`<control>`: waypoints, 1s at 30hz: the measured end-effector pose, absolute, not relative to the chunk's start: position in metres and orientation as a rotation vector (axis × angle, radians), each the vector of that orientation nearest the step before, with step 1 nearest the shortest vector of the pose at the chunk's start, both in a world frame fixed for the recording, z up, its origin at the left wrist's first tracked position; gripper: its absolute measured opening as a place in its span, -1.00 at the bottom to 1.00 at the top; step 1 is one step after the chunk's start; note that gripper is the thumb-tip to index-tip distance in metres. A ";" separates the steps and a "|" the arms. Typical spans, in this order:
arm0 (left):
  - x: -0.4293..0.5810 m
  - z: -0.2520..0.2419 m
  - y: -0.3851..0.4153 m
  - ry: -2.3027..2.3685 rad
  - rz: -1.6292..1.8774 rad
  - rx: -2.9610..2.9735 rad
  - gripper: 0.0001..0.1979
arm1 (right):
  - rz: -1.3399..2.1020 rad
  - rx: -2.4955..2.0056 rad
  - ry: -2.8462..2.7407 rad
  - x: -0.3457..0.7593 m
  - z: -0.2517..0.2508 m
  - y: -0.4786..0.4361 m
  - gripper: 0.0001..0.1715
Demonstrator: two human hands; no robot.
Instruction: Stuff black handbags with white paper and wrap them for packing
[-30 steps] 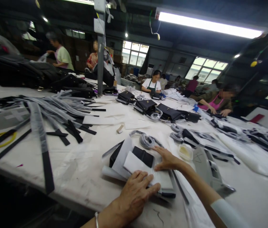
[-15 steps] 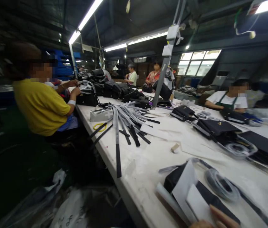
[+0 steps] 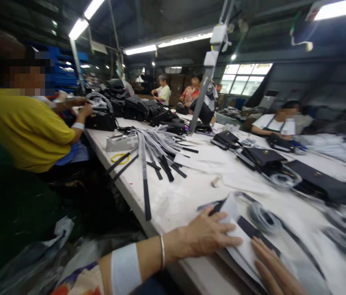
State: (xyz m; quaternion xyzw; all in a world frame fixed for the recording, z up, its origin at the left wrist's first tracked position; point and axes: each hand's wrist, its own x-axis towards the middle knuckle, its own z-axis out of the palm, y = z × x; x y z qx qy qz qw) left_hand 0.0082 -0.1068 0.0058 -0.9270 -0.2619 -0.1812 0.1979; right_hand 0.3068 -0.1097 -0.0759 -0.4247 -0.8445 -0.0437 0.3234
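Observation:
At the near table edge lies a black bag [image 3: 260, 233] with white sheets [image 3: 245, 241] over it. My left hand [image 3: 208, 235], with a bangle on its wrist, rests on the sheets' left part, fingers spread. My right hand [image 3: 275, 268] lies on their right side, fingers stretched out; its lower part is cut off by the frame. Just behind the bag sits a coiled strap in clear wrapping [image 3: 265, 218].
Wrapped black straps [image 3: 157, 147] fan out on the white table [image 3: 173, 200] beside a grey box [image 3: 120, 143] and yellow-handled scissors [image 3: 120, 159]. More black bags [image 3: 263, 157] lie at right. A person in yellow [image 3: 28, 127] works at left; others sit farther back.
My left hand and forearm have come into view and onto the white sheets. My right hand shows more, its fingers flat on the sheets. The camera view has shifted a little to the right.

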 end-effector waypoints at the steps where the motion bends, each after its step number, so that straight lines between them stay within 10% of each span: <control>1: 0.004 0.003 -0.101 -0.747 -0.537 -2.652 -0.69 | -0.182 -1.148 -2.241 0.299 -0.066 -0.119 -0.41; 20: -0.006 0.013 -0.107 -1.238 -1.204 -3.083 -0.69 | 0.330 -1.474 -2.141 0.246 -0.030 -0.151 -0.29; 30: 0.030 0.051 -0.049 -1.915 -0.600 -2.900 -0.38 | 0.296 -1.509 -1.943 0.242 -0.030 -0.148 -0.38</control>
